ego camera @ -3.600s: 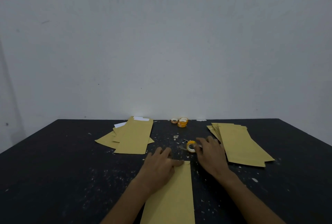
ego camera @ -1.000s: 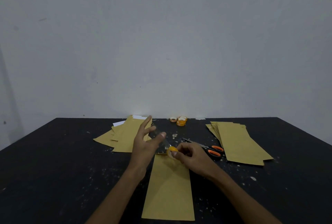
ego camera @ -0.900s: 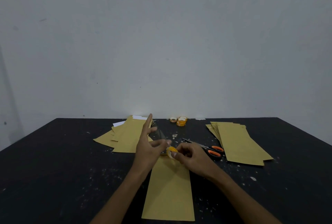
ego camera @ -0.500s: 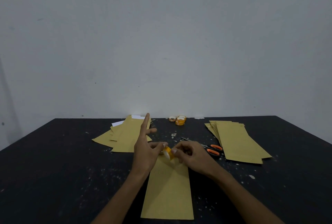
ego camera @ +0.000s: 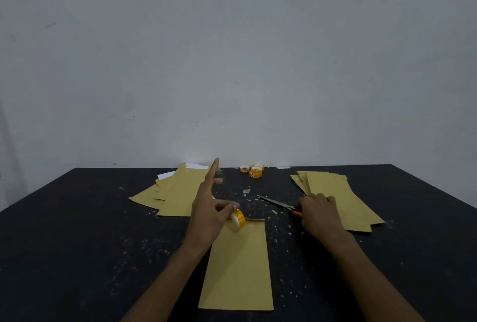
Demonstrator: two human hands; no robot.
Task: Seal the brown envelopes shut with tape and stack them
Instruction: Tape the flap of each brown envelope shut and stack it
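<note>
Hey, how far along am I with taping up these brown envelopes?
Done: unclear; the left brown envelope pile and right brown envelope pile show no readable seals. In hand: the left hand holds a small yellow tape roll over the front brown envelope; the right hand grips orange-handled scissors. Left: cut, tape, stack it.

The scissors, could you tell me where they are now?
Head view: scissors lie right of the centre envelope, handles under the right hand, beside the right pile.
</note>
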